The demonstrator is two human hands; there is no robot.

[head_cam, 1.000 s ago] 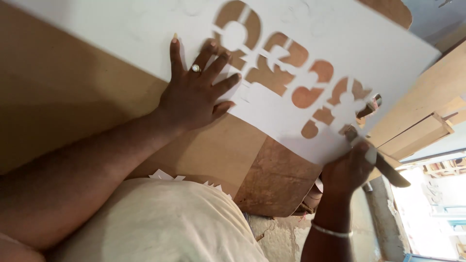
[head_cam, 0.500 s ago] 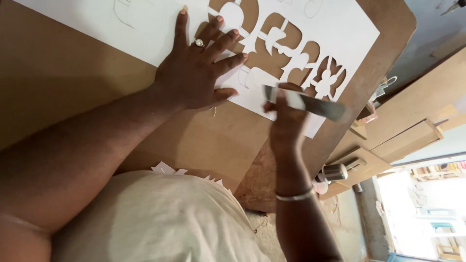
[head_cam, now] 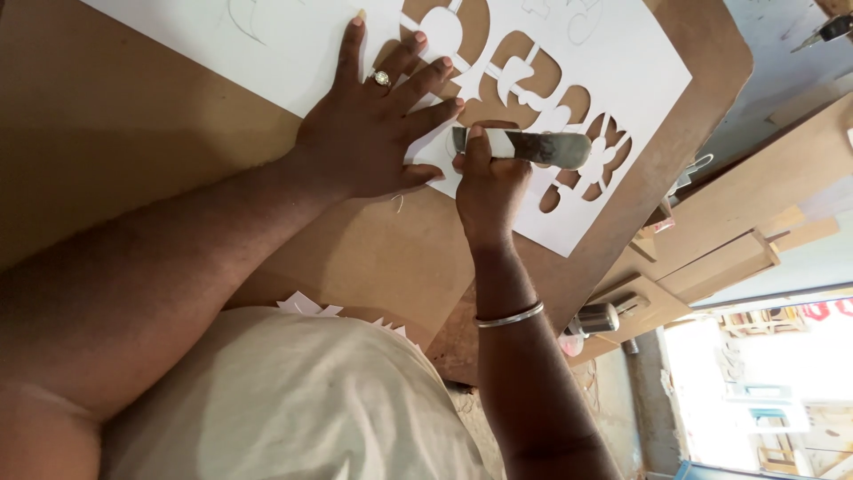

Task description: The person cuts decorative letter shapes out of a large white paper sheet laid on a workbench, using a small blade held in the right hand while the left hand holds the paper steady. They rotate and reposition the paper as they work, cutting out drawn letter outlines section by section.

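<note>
A white paper sheet (head_cam: 267, 53) with ornamental shapes cut out of it lies on a brown board (head_cam: 133, 133). My left hand (head_cam: 373, 133), with a ring on one finger, lies flat with spread fingers on the sheet beside the cut-out pattern (head_cam: 524, 80). Just to its right, my right hand (head_cam: 487, 182) grips a flat metal cutting knife (head_cam: 542, 147), with the forefinger pressed along the handle. The knife lies across the cut-out area and its tip is hidden near my fingers. A metal bangle (head_cam: 508, 316) circles my right wrist.
Small white paper scraps (head_cam: 306, 307) rest on the beige cloth over my lap (head_cam: 267, 400). Wooden boards and blocks (head_cam: 729, 258) are stacked to the right of the board, with a small metal container (head_cam: 593, 318) beside them. A bright opening shows at the lower right.
My right hand has moved with the knife from the sheet's lower right edge to a spot right beside my left hand. The left hand has stayed pressed on the sheet.
</note>
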